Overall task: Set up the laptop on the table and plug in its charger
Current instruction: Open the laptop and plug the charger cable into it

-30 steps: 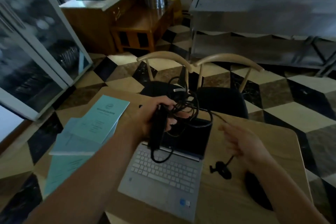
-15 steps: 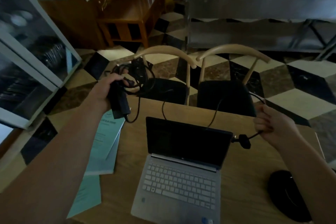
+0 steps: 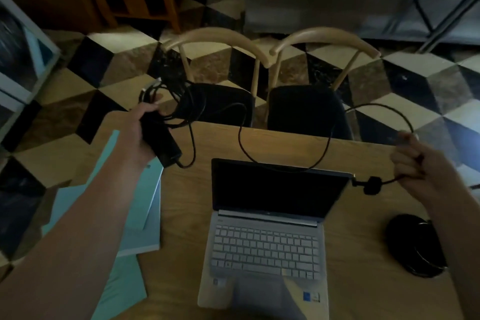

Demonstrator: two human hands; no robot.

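A silver laptop [image 3: 267, 239] stands open with a dark screen on the wooden table [image 3: 363, 156]. Over the table's far left corner, my left hand [image 3: 141, 135] is shut on the black charger brick [image 3: 162, 141] and a bundle of coiled cable. From there the thin charger cable [image 3: 242, 143] runs in loops behind the laptop screen to my right hand [image 3: 418, 166], which pinches it near the plug end [image 3: 368, 184]. The plug end hangs just right of the screen's top corner; whether it touches the laptop is unclear.
Teal booklets [image 3: 140, 205] lie stacked at the table's left edge under my left forearm. A black round object [image 3: 415, 247] sits on the table at the right. Two wooden chairs [image 3: 275, 60] with dark seats stand against the far edge.
My hands have drawn apart, the left with the brick going far left and the right going right, so the cable now stretches out behind the laptop screen.
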